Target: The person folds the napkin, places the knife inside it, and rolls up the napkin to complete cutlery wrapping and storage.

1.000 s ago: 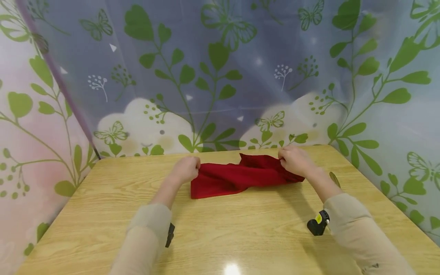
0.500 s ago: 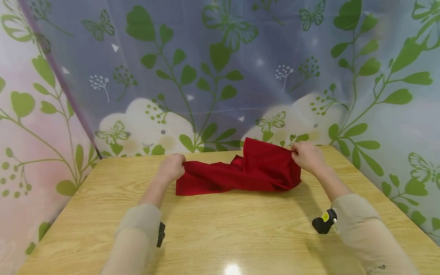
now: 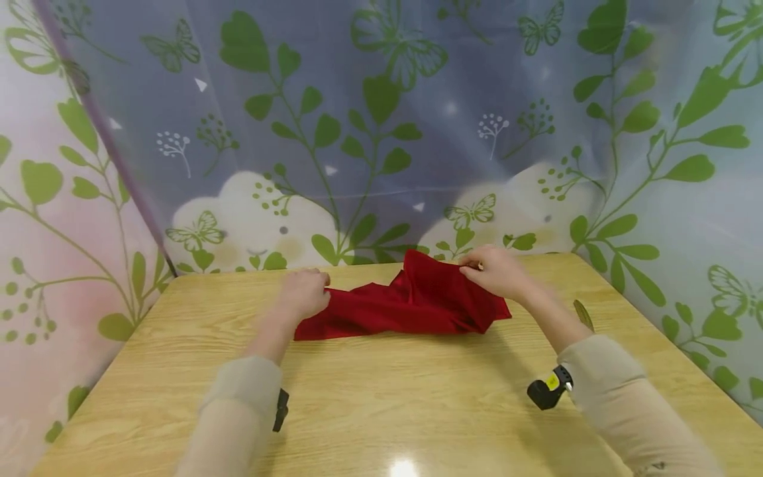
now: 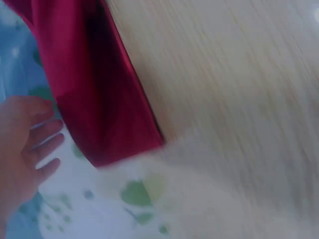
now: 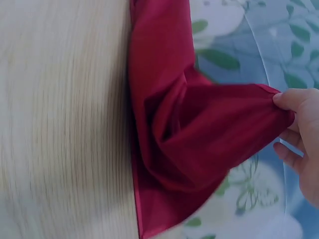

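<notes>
A crumpled red cloth (image 3: pixel 381 308) lies across the far half of the table, its right part raised in folds. My right hand (image 3: pixel 496 270) pinches the upper edge of that raised part; in the right wrist view, the thumb and fingers of the right hand (image 5: pixel 303 134) hold a gathered corner of the cloth (image 5: pixel 209 129). By the cloth's left end is my left hand (image 3: pixel 304 293). The left wrist view shows the left hand (image 4: pixel 25 147) with loosely bent, spread fingers beside the edge of the cloth (image 4: pixel 104 114), holding nothing.
The wooden table (image 3: pixel 381 404) ends at a patterned backdrop (image 3: pixel 381 132) of leaves, butterflies and clouds. A small oval greenish thing (image 3: pixel 583 314) lies beyond the right forearm. Black wrist devices (image 3: pixel 547 389) hang below the sleeves.
Earlier, both hands gripped the cloth and spread apart, the right lifting its side. Now the left hand has let go, and the right has moved inward with its corner.
</notes>
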`<action>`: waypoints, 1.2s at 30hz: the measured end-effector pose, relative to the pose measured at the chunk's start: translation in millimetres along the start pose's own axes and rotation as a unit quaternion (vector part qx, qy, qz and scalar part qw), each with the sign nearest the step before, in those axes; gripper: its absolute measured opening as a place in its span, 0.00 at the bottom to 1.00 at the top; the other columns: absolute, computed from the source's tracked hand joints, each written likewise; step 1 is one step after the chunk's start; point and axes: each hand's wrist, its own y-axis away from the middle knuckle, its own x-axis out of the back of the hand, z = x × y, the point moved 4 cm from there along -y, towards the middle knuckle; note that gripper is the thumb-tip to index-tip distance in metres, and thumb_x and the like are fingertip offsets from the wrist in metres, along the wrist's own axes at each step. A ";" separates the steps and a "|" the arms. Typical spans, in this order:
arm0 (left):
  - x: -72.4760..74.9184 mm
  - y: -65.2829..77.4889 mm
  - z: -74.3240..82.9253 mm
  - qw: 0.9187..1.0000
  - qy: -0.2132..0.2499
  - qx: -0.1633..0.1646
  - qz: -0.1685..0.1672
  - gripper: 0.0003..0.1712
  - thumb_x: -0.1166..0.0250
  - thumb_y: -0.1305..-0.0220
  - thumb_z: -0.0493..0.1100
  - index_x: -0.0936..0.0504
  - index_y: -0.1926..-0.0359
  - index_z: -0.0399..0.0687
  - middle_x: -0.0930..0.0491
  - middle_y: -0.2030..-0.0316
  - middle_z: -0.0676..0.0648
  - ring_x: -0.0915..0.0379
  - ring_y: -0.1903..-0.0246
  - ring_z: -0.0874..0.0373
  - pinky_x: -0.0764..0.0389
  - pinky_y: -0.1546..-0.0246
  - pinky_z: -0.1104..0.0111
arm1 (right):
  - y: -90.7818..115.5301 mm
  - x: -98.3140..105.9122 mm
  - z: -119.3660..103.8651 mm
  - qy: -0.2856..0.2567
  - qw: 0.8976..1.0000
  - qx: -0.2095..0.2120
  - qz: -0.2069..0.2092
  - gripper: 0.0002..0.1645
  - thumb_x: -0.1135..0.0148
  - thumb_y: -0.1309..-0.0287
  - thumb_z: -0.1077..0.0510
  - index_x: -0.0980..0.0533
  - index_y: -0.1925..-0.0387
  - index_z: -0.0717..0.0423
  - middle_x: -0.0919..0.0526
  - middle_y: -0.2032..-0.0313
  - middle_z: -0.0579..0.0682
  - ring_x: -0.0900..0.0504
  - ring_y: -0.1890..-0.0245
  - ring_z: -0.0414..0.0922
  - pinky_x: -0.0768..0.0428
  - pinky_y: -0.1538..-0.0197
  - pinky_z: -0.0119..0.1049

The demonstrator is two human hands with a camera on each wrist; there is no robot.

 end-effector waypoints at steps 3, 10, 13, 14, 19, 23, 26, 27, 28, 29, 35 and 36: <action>8.1 -8.5 29.0 0.997 0.019 -0.058 0.053 0.12 0.40 0.42 0.39 0.18 0.59 0.40 0.19 0.61 0.44 0.25 0.59 0.45 0.28 0.56 0.55 | -4.2 -4.7 -16.2 0.004 0.999 0.036 0.012 0.07 0.39 0.44 0.64 0.19 0.64 0.60 0.18 0.68 0.49 0.24 0.66 0.46 0.26 0.61 0.41; 28.5 -23.7 86.7 0.976 0.078 -0.154 0.136 0.12 0.36 0.43 0.40 0.18 0.58 0.42 0.18 0.61 0.47 0.25 0.59 0.51 0.28 0.56 0.61 | -12.6 -14.7 -45.3 0.027 0.994 0.099 0.038 0.02 0.36 0.48 0.63 0.20 0.70 0.56 0.19 0.72 0.46 0.23 0.69 0.44 0.25 0.63 0.39; 31.2 -27.8 101.6 0.971 0.078 -0.178 0.139 0.14 0.35 0.43 0.41 0.19 0.55 0.43 0.19 0.58 0.47 0.26 0.57 0.51 0.29 0.55 0.61 | -14.9 -19.0 -52.4 0.019 0.992 0.117 0.040 0.02 0.35 0.48 0.63 0.21 0.71 0.56 0.20 0.71 0.46 0.22 0.68 0.43 0.25 0.62 0.39; 31.1 -28.7 105.2 0.970 0.075 -0.185 0.139 0.15 0.35 0.43 0.41 0.20 0.54 0.43 0.19 0.57 0.47 0.27 0.56 0.51 0.29 0.55 0.60 | -15.2 -20.0 -54.5 0.014 0.991 0.124 0.041 0.03 0.35 0.49 0.64 0.22 0.71 0.56 0.20 0.71 0.46 0.22 0.68 0.44 0.25 0.62 0.39; 26.6 -30.3 113.7 0.964 0.068 -0.214 0.143 0.15 0.35 0.43 0.39 0.18 0.53 0.45 0.21 0.55 0.47 0.28 0.55 0.50 0.29 0.56 0.60 | -13.5 -23.4 -61.9 0.012 0.987 0.152 0.047 0.04 0.34 0.50 0.65 0.22 0.70 0.56 0.20 0.70 0.47 0.23 0.67 0.44 0.24 0.61 0.38; 21.6 -30.5 114.8 0.962 0.065 -0.224 0.145 0.08 0.36 0.43 0.38 0.15 0.62 0.47 0.20 0.59 0.48 0.27 0.57 0.50 0.28 0.57 0.60 | -12.8 -25.5 -63.5 0.019 0.985 0.162 0.053 0.05 0.34 0.49 0.65 0.22 0.70 0.56 0.20 0.69 0.47 0.23 0.66 0.44 0.25 0.62 0.37; 19.1 -31.0 114.6 0.964 0.060 -0.221 0.137 0.05 0.37 0.44 0.37 0.15 0.67 0.47 0.20 0.63 0.49 0.27 0.60 0.51 0.28 0.60 0.60 | -12.7 -27.5 -62.5 0.021 0.986 0.162 0.045 0.05 0.34 0.49 0.65 0.22 0.70 0.55 0.20 0.70 0.46 0.24 0.67 0.44 0.26 0.63 0.37; 18.6 -31.2 114.2 0.965 0.060 -0.219 0.133 0.04 0.37 0.44 0.37 0.16 0.68 0.47 0.20 0.65 0.50 0.27 0.62 0.52 0.28 0.60 0.61 | -12.6 -28.1 -61.9 0.022 0.986 0.161 0.039 0.05 0.34 0.49 0.65 0.22 0.69 0.55 0.20 0.70 0.46 0.24 0.67 0.45 0.26 0.63 0.38; 18.4 -31.3 113.8 0.966 0.058 -0.217 0.130 0.04 0.37 0.44 0.36 0.16 0.69 0.47 0.20 0.66 0.50 0.27 0.63 0.52 0.28 0.62 0.61 | -12.6 -28.7 -60.7 0.022 0.987 0.158 0.033 0.05 0.34 0.49 0.65 0.22 0.69 0.55 0.20 0.69 0.46 0.24 0.67 0.45 0.26 0.63 0.38; 18.3 -31.3 113.3 0.967 0.056 -0.215 0.126 0.04 0.38 0.44 0.36 0.17 0.69 0.47 0.20 0.67 0.51 0.26 0.65 0.53 0.28 0.62 0.62 | -12.2 -29.0 -59.8 0.022 0.987 0.157 0.027 0.06 0.34 0.50 0.65 0.22 0.69 0.55 0.20 0.69 0.46 0.24 0.67 0.45 0.26 0.63 0.39; 24.3 -28.2 107.3 0.968 0.062 -0.210 0.123 0.07 0.40 0.46 0.34 0.17 0.67 0.46 0.17 0.71 0.51 0.23 0.70 0.55 0.27 0.63 0.63 | -9.6 -31.1 -45.5 0.035 0.991 0.128 -0.008 0.09 0.37 0.55 0.68 0.22 0.68 0.58 0.19 0.68 0.48 0.22 0.65 0.48 0.28 0.56 0.45; 25.5 -27.5 105.7 0.969 0.062 -0.207 0.122 0.07 0.40 0.46 0.33 0.18 0.67 0.45 0.17 0.71 0.51 0.22 0.71 0.55 0.27 0.64 0.63 | -9.1 -31.2 -42.5 0.038 0.992 0.120 -0.011 0.09 0.38 0.55 0.68 0.22 0.68 0.59 0.19 0.68 0.49 0.22 0.64 0.48 0.28 0.55 0.45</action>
